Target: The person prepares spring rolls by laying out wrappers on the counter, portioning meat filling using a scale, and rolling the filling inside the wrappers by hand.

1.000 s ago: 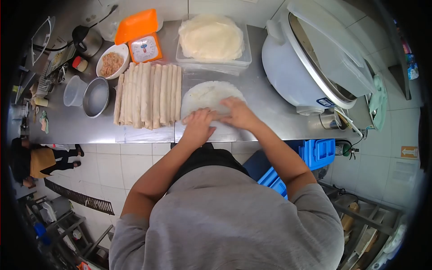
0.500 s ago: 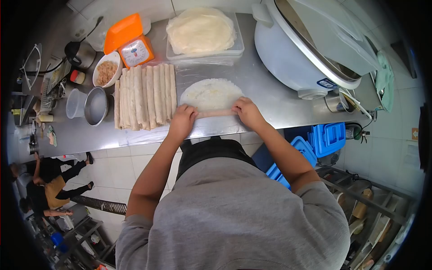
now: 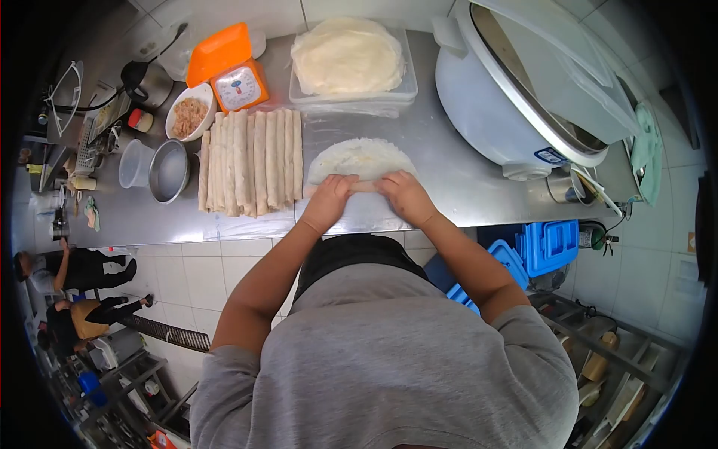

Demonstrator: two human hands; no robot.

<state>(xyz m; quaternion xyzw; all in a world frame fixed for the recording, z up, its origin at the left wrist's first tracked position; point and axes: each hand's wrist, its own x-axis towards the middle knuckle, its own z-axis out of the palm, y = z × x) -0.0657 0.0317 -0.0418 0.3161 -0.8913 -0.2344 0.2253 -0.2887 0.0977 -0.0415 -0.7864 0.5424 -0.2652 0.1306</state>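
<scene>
A thin round whitish wrapper (image 3: 362, 156) lies on the steel counter, its near edge folded over into a roll (image 3: 363, 185). My left hand (image 3: 333, 200) presses its curled fingers on the left part of the roll. On the right part lies my right hand (image 3: 404, 197), fingers closed over it. Several finished pale rolls (image 3: 250, 161) lie side by side to the left. A stack of wrappers (image 3: 346, 57) rests in a clear plastic container (image 3: 410, 88) behind. Pinkish filling (image 3: 189, 117) is in a white bowl (image 3: 172, 133) at the back left.
An orange scale (image 3: 239, 86), a metal bowl (image 3: 169, 171) and a clear tub (image 3: 134, 165) stand left. A large white cooker (image 3: 490, 105) stands right, a metal pot (image 3: 562, 186) near it. Blue bins (image 3: 547, 247) are below the counter. Two other people (image 3: 82, 318) are far left.
Both hands first moved apart to the ends of the roll, then came closer together over it. Another person has come into view at far left. The camera view has shifted slightly.
</scene>
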